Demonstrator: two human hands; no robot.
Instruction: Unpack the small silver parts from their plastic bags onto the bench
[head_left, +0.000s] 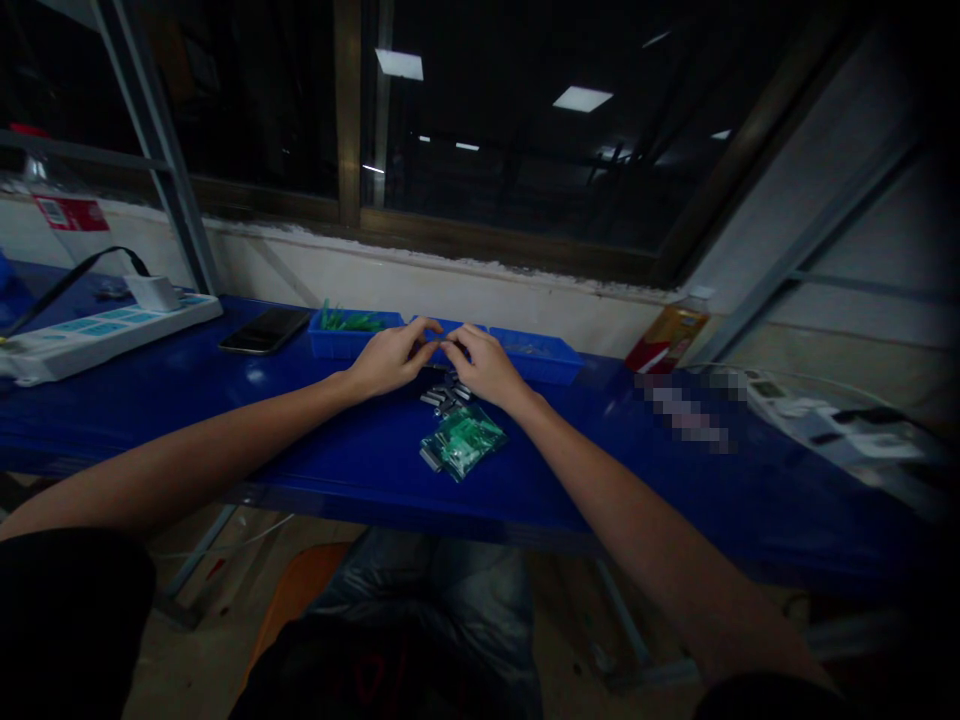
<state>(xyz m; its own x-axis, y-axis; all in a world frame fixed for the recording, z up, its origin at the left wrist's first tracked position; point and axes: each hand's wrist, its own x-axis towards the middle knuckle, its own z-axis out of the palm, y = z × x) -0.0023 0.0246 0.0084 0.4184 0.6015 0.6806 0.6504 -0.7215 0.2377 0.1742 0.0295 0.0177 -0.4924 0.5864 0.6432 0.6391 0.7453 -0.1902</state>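
Observation:
My left hand (394, 358) and my right hand (480, 362) meet at the fingertips above the blue table, in front of the blue bins. Both are closed in a pinch; whatever lies between the fingers is too small and dark to make out. Just below them is a small pile of dark and silvery metal pieces (444, 398). Nearer me lies a clear plastic bag (466, 442) with green contents, one grey piece (430, 459) at its left edge. Green strips (349, 320) fill the left blue bin (334, 345). The right blue bin (551, 370) holds small pieces I cannot identify.
A black phone (265, 330) and a white power strip (120, 335) lie on the table's left side, with a red-labelled bottle (71, 213) behind. To the right stand a drink bottle (670, 333) and another white power strip (802, 415). A window wall bounds the back.

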